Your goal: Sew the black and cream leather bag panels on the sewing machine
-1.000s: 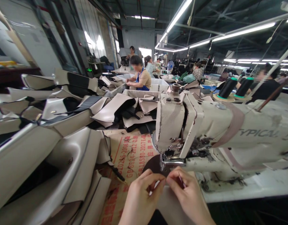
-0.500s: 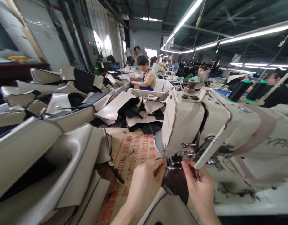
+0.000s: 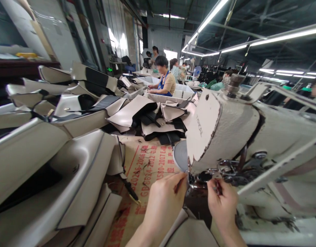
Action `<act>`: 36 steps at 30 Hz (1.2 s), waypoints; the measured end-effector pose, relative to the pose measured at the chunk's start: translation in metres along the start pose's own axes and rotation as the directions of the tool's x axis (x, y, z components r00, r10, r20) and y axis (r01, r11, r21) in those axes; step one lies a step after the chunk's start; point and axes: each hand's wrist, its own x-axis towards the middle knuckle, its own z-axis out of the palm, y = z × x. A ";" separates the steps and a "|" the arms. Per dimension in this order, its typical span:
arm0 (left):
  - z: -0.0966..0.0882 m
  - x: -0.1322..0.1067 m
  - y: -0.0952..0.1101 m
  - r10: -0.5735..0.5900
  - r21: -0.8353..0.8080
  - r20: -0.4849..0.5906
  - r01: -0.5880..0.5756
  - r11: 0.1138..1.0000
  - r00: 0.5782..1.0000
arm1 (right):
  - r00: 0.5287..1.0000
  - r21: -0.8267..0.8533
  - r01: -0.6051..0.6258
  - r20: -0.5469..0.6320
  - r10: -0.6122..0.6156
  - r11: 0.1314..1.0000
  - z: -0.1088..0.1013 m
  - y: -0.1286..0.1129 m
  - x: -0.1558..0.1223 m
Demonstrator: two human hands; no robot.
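Note:
My left hand [image 3: 166, 197] is closed in a pinch at the left side of the sewing machine [image 3: 224, 127], close to the needle area. Whatever lies between its fingertips is hidden. On the other side of the needle area, my right hand [image 3: 223, 202] has its fingers curled around a small dark, partly metallic tool [image 3: 218, 187]. Its kind is hard to make out. Below and between my wrists lies a beige leather-like piece [image 3: 190, 231] with a dark edge. The needle itself is too small to see clearly.
Beige and black bag pieces [image 3: 78, 171] are heaped on the left and behind. Brown paper with red print [image 3: 150, 164] covers the table. A grey disc [image 3: 180, 156] stands beside the machine head. A co-worker [image 3: 165, 80] sits by white bins further back.
The view has shifted, and the machine head looks larger and nearer. My right hand has moved slightly away from the left, showing more of the small tool. My left hand keeps its pinch.

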 end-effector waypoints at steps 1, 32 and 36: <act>0.001 0.000 -0.001 0.000 -0.002 0.001 0.000 1.000 1.000 | 1.000 -0.005 -0.012 -0.003 0.012 1.000 0.000 -0.002 0.001; 0.006 -0.003 0.000 0.033 -0.061 -0.068 -0.037 0.997 0.997 | 0.985 0.017 0.137 -0.111 -0.134 0.990 0.001 -0.012 0.011; 0.006 -0.001 0.001 0.039 -0.020 -0.065 -0.041 0.999 0.997 | 0.992 0.016 0.109 -0.074 -0.107 0.994 0.001 -0.006 0.006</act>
